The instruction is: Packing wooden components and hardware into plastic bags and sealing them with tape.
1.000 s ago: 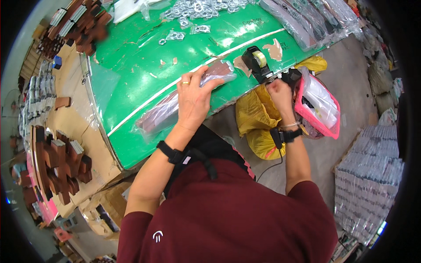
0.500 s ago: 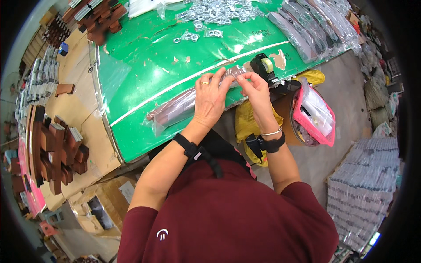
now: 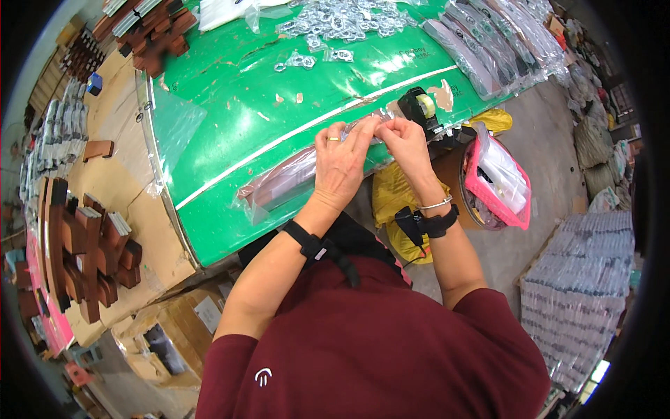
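A long brown wooden-looking piece in a clear plastic bag (image 3: 283,180) lies slantwise along the near edge of the green tabletop (image 3: 230,133). My left hand (image 3: 340,162) rests across its far right part, fingers bent and pressed together over the plastic. Close against those fingertips, my right hand (image 3: 407,145) is closed in a pinch at the bag's right end. What lies between the right fingertips is too small to make out. Just beyond the right hand stands a black tape dispenser (image 3: 417,105) with a roll of clear tape.
Small bagged metal nuts (image 3: 342,21) lie heaped at the back. Wrapped long pieces (image 3: 481,52) are stacked at the far right. Brown wooden parts (image 3: 87,244) pile up on the left. A pink basket (image 3: 499,188) and a yellow bag (image 3: 391,202) sit below the right edge.
My right hand has moved slightly left and closed in against the left fingertips. The left hand has shifted a little right along the bag.
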Motion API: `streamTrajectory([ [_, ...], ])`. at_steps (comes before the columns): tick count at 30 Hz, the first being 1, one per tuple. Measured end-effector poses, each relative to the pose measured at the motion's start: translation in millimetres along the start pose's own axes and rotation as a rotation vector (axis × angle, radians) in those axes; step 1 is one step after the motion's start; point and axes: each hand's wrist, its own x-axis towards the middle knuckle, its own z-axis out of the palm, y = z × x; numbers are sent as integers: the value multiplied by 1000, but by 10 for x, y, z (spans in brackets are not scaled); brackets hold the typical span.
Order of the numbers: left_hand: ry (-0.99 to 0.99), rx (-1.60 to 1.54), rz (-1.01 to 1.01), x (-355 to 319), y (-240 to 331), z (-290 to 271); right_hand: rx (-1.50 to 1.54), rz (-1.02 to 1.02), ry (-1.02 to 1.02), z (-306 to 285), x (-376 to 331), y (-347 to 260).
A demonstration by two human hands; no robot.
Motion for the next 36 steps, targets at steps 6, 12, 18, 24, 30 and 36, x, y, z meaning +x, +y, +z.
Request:
streamTrajectory([
  [6,-1,-93,-63,66,-24,-50,-46,-56,8,-91,-71,-138],
  [12,-26,-168,-135,140,-11,-98,197,-7,-20,-110,-218,-79],
  [18,-82,-231,-239,212,-136,-148,261,-15,2,41,-229,52],
  [24,-114,-305,-295,331,-211,-168,99,-149,185,302,-26,321],
  [30,-94,-393,-295,377,-437,-149,-156,-406,294,456,135,251],
  [36,-95,-401,-333,370,-450,-110,-535,-395,195,102,145,148],
])
